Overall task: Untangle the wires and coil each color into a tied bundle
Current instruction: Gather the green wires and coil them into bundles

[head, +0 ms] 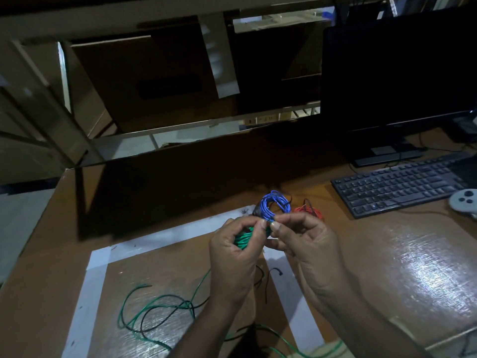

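My left hand (233, 250) grips a coil of green wire (244, 238) above the desk. My right hand (304, 240) pinches the green wire at the coil's top, fingertip to fingertip with the left. More loose green wire (134, 310) trails over the desk at the lower left, crossed by a thin black wire (154, 322). Behind my fingers lies a coiled blue bundle (275, 204). A red bundle (308, 210) sits just to its right, partly hidden by my right hand.
White tape (96, 282) marks a square on the brown desk (387, 254). A black keyboard (397, 187) and a grey controller (464, 200) lie at the right, with a dark monitor (397, 73) behind. A dark panel (180, 187) stands beyond the bundles.
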Action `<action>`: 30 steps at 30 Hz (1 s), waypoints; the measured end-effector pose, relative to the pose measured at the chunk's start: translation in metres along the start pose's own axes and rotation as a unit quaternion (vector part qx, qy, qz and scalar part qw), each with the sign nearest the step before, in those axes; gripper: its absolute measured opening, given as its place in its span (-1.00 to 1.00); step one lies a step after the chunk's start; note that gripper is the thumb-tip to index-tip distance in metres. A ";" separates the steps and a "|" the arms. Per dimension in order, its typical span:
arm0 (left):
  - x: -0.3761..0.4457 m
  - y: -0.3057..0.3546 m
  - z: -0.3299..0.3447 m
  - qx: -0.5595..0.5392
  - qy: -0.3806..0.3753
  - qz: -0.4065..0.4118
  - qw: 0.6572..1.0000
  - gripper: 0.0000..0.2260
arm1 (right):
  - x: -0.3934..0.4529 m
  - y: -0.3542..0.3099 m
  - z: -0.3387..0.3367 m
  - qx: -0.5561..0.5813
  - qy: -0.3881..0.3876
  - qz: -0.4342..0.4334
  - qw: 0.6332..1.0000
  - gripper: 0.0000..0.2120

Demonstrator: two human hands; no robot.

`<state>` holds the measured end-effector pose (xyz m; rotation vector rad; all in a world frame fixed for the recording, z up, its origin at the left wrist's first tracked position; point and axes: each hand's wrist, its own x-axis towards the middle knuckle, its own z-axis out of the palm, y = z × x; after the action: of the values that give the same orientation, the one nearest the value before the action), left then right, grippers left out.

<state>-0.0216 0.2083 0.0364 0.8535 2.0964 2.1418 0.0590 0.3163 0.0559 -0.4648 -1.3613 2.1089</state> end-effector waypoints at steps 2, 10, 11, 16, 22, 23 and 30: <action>0.000 0.000 0.000 0.001 -0.001 -0.001 1.000 -0.87 | 0.000 0.000 0.000 -0.003 -0.003 0.001 1.000 -0.91; 0.000 0.005 0.000 0.020 0.010 0.015 1.000 -0.86 | 0.000 0.000 0.000 -0.002 -0.003 0.001 1.000 -0.91; 0.000 0.005 0.000 0.018 0.008 0.014 1.000 -0.86 | 0.000 0.000 0.000 -0.004 -0.004 0.001 1.000 -0.91; -0.001 0.003 -0.002 0.013 0.000 0.008 1.000 -0.88 | -0.001 0.000 0.000 -0.013 -0.012 -0.005 1.000 -0.87; -0.003 0.004 -0.002 0.027 0.000 0.015 1.000 -0.87 | -0.003 -0.002 -0.001 -0.079 -0.011 -0.044 0.996 -0.84; -0.004 0.003 -0.003 0.021 -0.003 0.011 1.000 -0.87 | -0.004 -0.002 -0.002 -0.092 -0.008 -0.050 0.994 -0.86; -0.005 0.002 -0.005 0.007 -0.001 0.000 1.000 -0.85 | -0.007 0.000 -0.001 -0.097 -0.018 -0.052 0.994 -0.88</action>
<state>-0.0187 0.2021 0.0367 0.8572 2.1126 2.1287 0.0647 0.3130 0.0557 -0.4266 -1.5841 1.9200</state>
